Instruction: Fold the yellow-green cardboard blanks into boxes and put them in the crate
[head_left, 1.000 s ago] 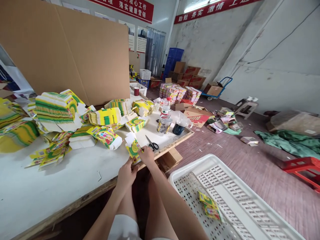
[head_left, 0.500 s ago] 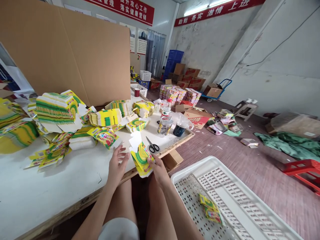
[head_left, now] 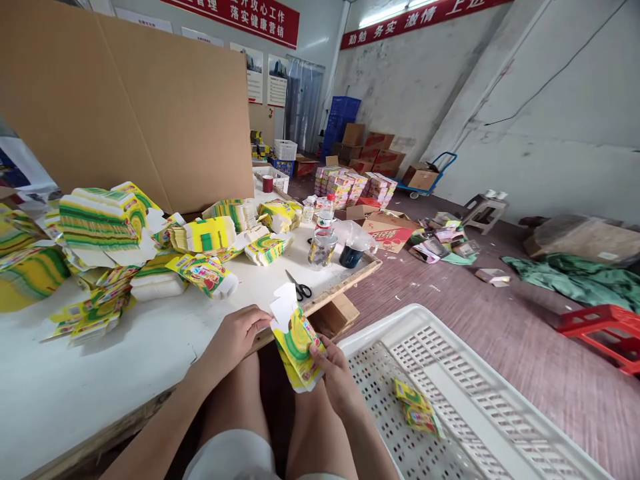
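A yellow and green printed carton (head_left: 299, 345) with white flaps is held over my lap, just off the table edge. My right hand (head_left: 336, 373) grips its right side, thumb on the printed face. At its left edge, my left hand (head_left: 244, 331) pinches the carton near the white flap. Behind it on the table lie black-handled scissors (head_left: 302, 291), partly covered by the flap. A loose flat carton (head_left: 204, 275) rests to the left, in front of stacks of flat cartons (head_left: 103, 223).
At my right stands a white perforated crate (head_left: 425, 327) with yellow cartons (head_left: 416, 407) inside. A glass jar (head_left: 323, 250), a plastic bottle (head_left: 327, 212) and a dark mug (head_left: 351, 257) stand near the table's corner. A big cardboard sheet (head_left: 150, 107) rises behind the stacks. A red stool (head_left: 603, 337) is on the floor.
The carton has come down and closer to my lap in my right hand. My left hand, earlier apart with fingers spread, has closed on the carton's left edge. The view has shifted slightly.
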A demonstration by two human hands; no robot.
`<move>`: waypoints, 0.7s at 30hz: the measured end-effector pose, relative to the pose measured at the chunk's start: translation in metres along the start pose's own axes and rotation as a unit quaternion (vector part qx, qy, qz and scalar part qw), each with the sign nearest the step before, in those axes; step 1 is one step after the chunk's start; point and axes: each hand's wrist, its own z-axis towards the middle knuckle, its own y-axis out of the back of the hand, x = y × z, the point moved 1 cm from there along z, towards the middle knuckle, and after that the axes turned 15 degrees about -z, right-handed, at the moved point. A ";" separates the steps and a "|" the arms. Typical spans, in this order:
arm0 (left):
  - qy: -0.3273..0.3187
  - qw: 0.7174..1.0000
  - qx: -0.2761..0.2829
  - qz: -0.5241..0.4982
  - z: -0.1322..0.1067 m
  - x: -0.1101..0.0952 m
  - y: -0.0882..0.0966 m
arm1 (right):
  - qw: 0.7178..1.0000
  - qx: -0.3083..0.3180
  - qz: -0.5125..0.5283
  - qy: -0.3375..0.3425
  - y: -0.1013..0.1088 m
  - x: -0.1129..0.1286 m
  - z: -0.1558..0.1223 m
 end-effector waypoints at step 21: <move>0.184 0.968 -0.110 0.129 -0.053 0.068 0.028 | 0.957 -0.272 0.010 0.096 0.046 -0.011 0.021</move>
